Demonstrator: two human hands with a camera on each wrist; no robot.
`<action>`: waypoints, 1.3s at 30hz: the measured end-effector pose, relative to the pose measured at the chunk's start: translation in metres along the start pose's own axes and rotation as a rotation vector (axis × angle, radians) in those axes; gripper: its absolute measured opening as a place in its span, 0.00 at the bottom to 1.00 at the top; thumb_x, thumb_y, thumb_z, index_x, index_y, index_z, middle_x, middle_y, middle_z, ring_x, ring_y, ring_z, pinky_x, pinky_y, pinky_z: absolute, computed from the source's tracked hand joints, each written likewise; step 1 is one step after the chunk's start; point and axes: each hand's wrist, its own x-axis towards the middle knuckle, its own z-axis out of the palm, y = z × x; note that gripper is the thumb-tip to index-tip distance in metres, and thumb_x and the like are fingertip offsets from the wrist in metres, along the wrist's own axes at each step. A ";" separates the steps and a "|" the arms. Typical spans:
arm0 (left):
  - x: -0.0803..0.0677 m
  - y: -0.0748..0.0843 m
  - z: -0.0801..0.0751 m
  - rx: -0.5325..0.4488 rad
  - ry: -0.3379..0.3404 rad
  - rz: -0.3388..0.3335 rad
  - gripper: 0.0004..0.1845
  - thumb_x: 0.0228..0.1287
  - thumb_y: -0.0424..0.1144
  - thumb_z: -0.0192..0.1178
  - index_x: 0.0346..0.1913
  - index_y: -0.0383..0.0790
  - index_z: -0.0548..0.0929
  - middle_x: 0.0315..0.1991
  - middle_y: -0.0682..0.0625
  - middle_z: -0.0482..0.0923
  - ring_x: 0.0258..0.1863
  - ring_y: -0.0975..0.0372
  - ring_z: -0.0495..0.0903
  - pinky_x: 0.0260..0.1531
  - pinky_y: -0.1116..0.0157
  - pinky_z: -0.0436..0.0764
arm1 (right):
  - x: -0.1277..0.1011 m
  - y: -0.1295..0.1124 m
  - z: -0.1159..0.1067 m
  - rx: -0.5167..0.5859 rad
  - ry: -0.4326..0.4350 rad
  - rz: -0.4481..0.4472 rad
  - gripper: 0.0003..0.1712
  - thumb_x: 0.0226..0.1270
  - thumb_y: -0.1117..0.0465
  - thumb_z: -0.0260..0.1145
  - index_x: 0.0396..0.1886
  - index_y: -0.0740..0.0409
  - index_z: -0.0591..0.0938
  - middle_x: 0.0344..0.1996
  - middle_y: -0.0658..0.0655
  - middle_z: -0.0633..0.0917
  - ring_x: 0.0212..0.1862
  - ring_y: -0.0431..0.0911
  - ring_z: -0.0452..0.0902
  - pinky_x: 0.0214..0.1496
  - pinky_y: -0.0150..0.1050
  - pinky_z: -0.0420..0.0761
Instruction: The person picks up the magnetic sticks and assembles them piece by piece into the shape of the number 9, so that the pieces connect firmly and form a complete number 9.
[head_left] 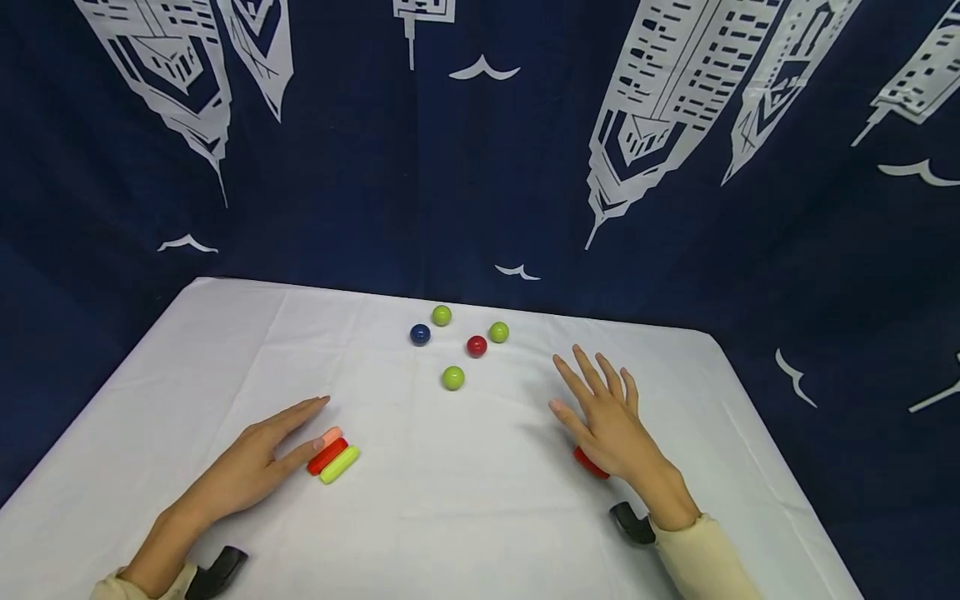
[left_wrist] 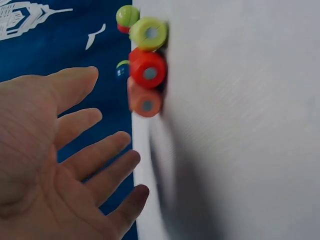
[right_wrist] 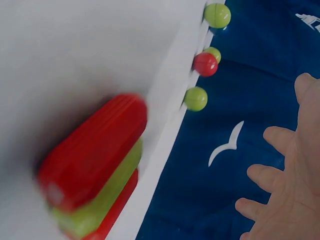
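My left hand (head_left: 300,427) lies open, fingers straight, just left of three short cylinders lying side by side: a salmon one (head_left: 332,436), a red one (head_left: 327,456) and a yellow-green one (head_left: 339,464). In the left wrist view a small gap separates the hand (left_wrist: 60,160) from the red cylinder (left_wrist: 148,73). My right hand (head_left: 581,387) is open with spread fingers, and its palm hides most of a red cylinder (head_left: 590,464). The right wrist view shows a stack there, a red cylinder (right_wrist: 95,160) over a green one (right_wrist: 110,195) over another red, apart from the hand (right_wrist: 290,180).
Several balls sit at the back middle of the white table (head_left: 480,517): three green (head_left: 453,377), one blue (head_left: 420,334), one red (head_left: 476,346). A dark blue printed curtain (head_left: 480,167) hangs behind the table. Black wrist mounts (head_left: 633,523) sit at both wrists.
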 end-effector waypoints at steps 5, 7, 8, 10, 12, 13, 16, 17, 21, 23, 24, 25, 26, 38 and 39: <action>0.003 -0.007 0.007 -0.079 0.071 0.016 0.28 0.64 0.54 0.57 0.66 0.53 0.69 0.64 0.48 0.70 0.63 0.50 0.67 0.58 0.48 0.67 | 0.011 -0.012 0.004 0.004 0.002 -0.035 0.35 0.69 0.34 0.45 0.73 0.35 0.52 0.75 0.51 0.48 0.74 0.59 0.40 0.68 0.64 0.36; 0.004 -0.011 0.009 -0.117 0.093 0.012 0.27 0.62 0.53 0.59 0.64 0.53 0.71 0.61 0.50 0.72 0.58 0.55 0.70 0.54 0.58 0.70 | 0.015 -0.018 0.006 0.013 -0.003 -0.043 0.35 0.69 0.34 0.44 0.73 0.34 0.52 0.75 0.51 0.48 0.75 0.59 0.40 0.68 0.63 0.36; 0.005 -0.013 0.009 -0.141 0.098 0.006 0.26 0.62 0.53 0.60 0.63 0.53 0.72 0.60 0.52 0.74 0.55 0.58 0.72 0.52 0.63 0.71 | 0.018 -0.020 0.007 0.017 -0.006 -0.047 0.35 0.69 0.34 0.43 0.73 0.34 0.52 0.75 0.51 0.48 0.75 0.59 0.40 0.68 0.63 0.36; 0.005 -0.018 0.010 -0.185 0.092 -0.001 0.25 0.61 0.52 0.61 0.61 0.52 0.74 0.56 0.55 0.77 0.49 0.62 0.73 0.45 0.70 0.71 | 0.023 -0.026 0.009 0.028 -0.017 -0.053 0.35 0.69 0.33 0.42 0.73 0.33 0.51 0.75 0.50 0.48 0.75 0.58 0.40 0.69 0.63 0.36; 0.006 -0.022 0.011 -0.231 0.070 -0.011 0.24 0.60 0.52 0.62 0.59 0.52 0.75 0.53 0.56 0.78 0.45 0.64 0.73 0.42 0.73 0.69 | 0.028 -0.032 0.010 0.052 -0.023 -0.061 0.35 0.69 0.32 0.42 0.73 0.32 0.51 0.75 0.50 0.48 0.75 0.57 0.39 0.69 0.62 0.36; 0.006 -0.023 0.011 -0.250 0.055 -0.016 0.24 0.60 0.52 0.62 0.59 0.52 0.75 0.52 0.56 0.79 0.45 0.65 0.73 0.41 0.73 0.68 | 0.030 -0.035 0.010 0.069 -0.026 -0.069 0.35 0.69 0.32 0.42 0.73 0.32 0.51 0.75 0.49 0.48 0.75 0.57 0.39 0.69 0.62 0.36; 0.006 -0.026 0.011 -0.301 0.018 -0.034 0.23 0.60 0.51 0.62 0.58 0.52 0.75 0.50 0.56 0.79 0.44 0.66 0.72 0.41 0.71 0.66 | 0.037 -0.044 0.013 0.112 -0.032 -0.090 0.35 0.68 0.32 0.41 0.73 0.32 0.51 0.75 0.48 0.49 0.75 0.56 0.41 0.70 0.61 0.38; 0.005 -0.026 0.010 -0.311 0.010 -0.038 0.23 0.60 0.50 0.62 0.58 0.52 0.75 0.49 0.56 0.78 0.44 0.66 0.71 0.41 0.71 0.66 | 0.039 -0.047 0.015 0.126 -0.033 -0.098 0.35 0.69 0.32 0.41 0.73 0.32 0.51 0.75 0.48 0.49 0.74 0.56 0.43 0.70 0.60 0.39; 0.005 -0.026 0.010 -0.330 -0.013 -0.047 0.22 0.60 0.47 0.63 0.58 0.52 0.75 0.47 0.56 0.77 0.44 0.66 0.70 0.41 0.71 0.65 | 0.048 -0.057 0.022 0.164 -0.046 -0.111 0.35 0.69 0.32 0.40 0.73 0.33 0.52 0.74 0.46 0.52 0.71 0.53 0.52 0.70 0.57 0.44; 0.005 -0.026 0.010 -0.322 -0.019 -0.045 0.21 0.61 0.45 0.62 0.57 0.52 0.75 0.47 0.56 0.77 0.44 0.66 0.70 0.41 0.71 0.65 | 0.052 -0.060 0.025 0.189 -0.056 -0.116 0.36 0.68 0.31 0.40 0.73 0.34 0.53 0.74 0.45 0.54 0.69 0.51 0.54 0.70 0.55 0.45; 0.005 -0.026 0.010 -0.318 -0.022 -0.045 0.21 0.60 0.45 0.63 0.58 0.53 0.74 0.47 0.56 0.77 0.44 0.66 0.70 0.41 0.71 0.65 | 0.054 -0.062 0.027 0.205 -0.059 -0.125 0.36 0.68 0.31 0.41 0.73 0.34 0.54 0.73 0.46 0.55 0.68 0.51 0.55 0.70 0.55 0.46; 0.005 -0.026 0.010 -0.318 -0.023 -0.045 0.22 0.60 0.45 0.63 0.58 0.53 0.74 0.47 0.57 0.77 0.44 0.66 0.70 0.42 0.71 0.65 | 0.056 -0.064 0.028 0.220 -0.066 -0.135 0.36 0.68 0.31 0.41 0.73 0.34 0.54 0.73 0.46 0.56 0.68 0.51 0.56 0.69 0.55 0.47; 0.005 -0.026 0.010 -0.313 -0.023 -0.044 0.22 0.60 0.44 0.63 0.57 0.53 0.74 0.47 0.57 0.77 0.44 0.66 0.70 0.42 0.71 0.65 | 0.057 -0.065 0.029 0.239 -0.073 -0.146 0.36 0.67 0.31 0.42 0.72 0.34 0.54 0.73 0.47 0.57 0.67 0.50 0.56 0.69 0.55 0.48; 0.004 -0.027 0.009 -0.311 -0.037 -0.046 0.21 0.59 0.45 0.64 0.57 0.55 0.75 0.46 0.58 0.78 0.45 0.66 0.70 0.44 0.72 0.65 | 0.084 -0.075 0.048 0.505 -0.086 -0.256 0.26 0.67 0.57 0.60 0.64 0.51 0.70 0.62 0.51 0.73 0.62 0.48 0.68 0.65 0.48 0.65; 0.004 -0.027 0.009 -0.310 -0.038 -0.046 0.21 0.59 0.45 0.63 0.57 0.55 0.75 0.46 0.58 0.78 0.45 0.66 0.70 0.44 0.72 0.65 | 0.085 -0.076 0.050 0.533 -0.092 -0.258 0.25 0.67 0.59 0.60 0.64 0.52 0.71 0.60 0.52 0.74 0.59 0.50 0.70 0.63 0.49 0.67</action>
